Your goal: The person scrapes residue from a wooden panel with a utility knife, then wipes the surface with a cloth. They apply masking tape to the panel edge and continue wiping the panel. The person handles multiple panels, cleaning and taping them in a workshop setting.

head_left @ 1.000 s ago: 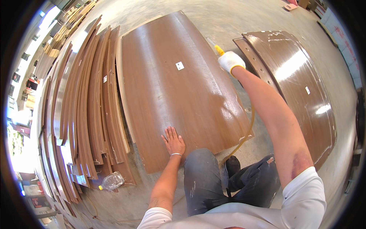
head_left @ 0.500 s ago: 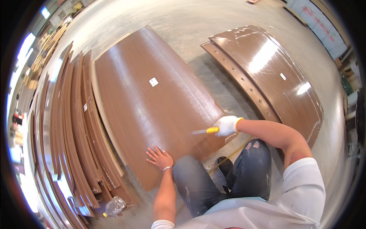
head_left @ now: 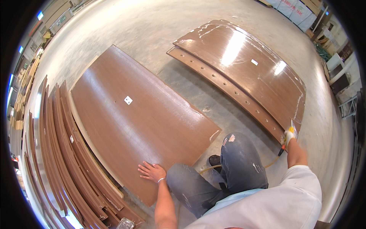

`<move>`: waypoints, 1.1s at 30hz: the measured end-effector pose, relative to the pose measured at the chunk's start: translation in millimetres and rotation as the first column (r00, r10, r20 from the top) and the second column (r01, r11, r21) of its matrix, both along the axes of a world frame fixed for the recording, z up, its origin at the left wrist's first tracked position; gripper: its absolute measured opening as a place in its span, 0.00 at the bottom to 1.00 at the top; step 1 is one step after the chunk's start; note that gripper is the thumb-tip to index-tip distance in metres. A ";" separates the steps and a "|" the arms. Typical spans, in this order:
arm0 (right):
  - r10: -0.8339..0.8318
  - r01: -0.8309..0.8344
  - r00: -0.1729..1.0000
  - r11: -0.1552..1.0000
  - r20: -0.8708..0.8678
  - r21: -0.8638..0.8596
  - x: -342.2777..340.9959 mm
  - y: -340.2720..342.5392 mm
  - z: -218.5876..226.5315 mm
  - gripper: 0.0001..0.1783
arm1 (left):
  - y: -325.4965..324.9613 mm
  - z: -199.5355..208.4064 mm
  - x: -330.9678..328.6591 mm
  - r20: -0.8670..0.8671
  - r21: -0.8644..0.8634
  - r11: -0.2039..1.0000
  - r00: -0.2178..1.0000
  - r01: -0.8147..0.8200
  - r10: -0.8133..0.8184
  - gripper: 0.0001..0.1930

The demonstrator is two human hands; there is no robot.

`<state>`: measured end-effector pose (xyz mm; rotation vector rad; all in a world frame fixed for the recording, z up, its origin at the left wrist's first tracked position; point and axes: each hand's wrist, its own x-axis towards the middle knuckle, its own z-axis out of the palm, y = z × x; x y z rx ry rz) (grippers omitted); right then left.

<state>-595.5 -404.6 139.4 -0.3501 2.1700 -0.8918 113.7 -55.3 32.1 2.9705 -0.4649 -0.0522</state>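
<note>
My left hand lies flat, fingers spread, on the near end of a large brown curved panel on the floor. My gloved right hand, far to the right, is closed around a yellow-handled blade, its thin metal end pointing away from me. It is beside the near end of a second brown panel, whose lower ledge has a row of holes. Just under the glove is an orange and black hose fitting; I cannot tell whether the hand grips it too.
A yellowish hose runs from the fitting behind my knees. Several curved brown panels stand stacked along the left. A clear plastic bottle lies at their near end. Wrapped white stacks stand at the far right.
My right hand has moved from the large panel's near right corner out to the second panel's near end. My left hand still rests on the large panel. The view has turned to the right.
</note>
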 end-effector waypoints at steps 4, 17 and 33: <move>0.134 -0.143 0.975 0.989 0.176 0.043 11.9 12.8 -14.5 0.14 | -0.6 0.8 -0.3 0.007 0.000 1.000 1.000 0.006 -0.006 0.35; 0.685 -0.679 0.722 0.729 0.098 -0.088 297.1 -90.8 44.5 0.09 | 1.1 3.4 -0.1 0.003 -0.034 0.999 1.000 0.024 -0.024 0.34; 0.956 -0.955 -0.219 -0.171 0.192 -0.241 527.8 -45.4 91.3 0.12 | 11.0 5.3 4.9 -0.192 -0.057 0.995 0.977 0.084 -0.094 0.41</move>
